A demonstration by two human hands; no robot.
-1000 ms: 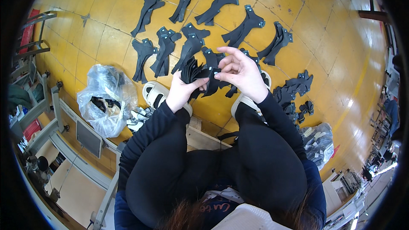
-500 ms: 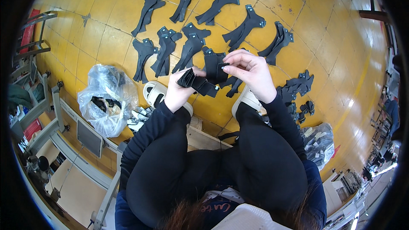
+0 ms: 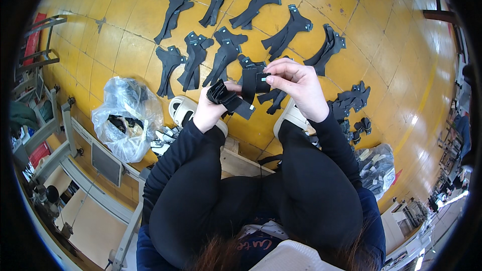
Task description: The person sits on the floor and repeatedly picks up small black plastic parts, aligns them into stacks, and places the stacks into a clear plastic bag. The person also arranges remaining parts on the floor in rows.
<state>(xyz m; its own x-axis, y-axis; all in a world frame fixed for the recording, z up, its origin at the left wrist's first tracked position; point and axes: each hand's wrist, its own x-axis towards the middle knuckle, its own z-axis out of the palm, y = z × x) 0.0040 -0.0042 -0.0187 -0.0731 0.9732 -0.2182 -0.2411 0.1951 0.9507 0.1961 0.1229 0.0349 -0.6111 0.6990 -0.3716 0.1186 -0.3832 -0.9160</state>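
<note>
Pinching one thin, floppy black cut fabric piece [image 3: 255,81], the right hand [image 3: 296,88] grips its edge; the left hand [image 3: 213,108] clasps a seemingly light stack of black pieces [image 3: 226,98].

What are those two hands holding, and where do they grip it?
The left hand clasps a stack of black cut pieces around its lower end. The right hand pinches one black piece by its upper edge, fingertips on top.

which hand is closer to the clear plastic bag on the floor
Left. The left hand holds a stack of black pieces just right of the clear plastic bag; the right hand is farther right, beyond the left.
</note>
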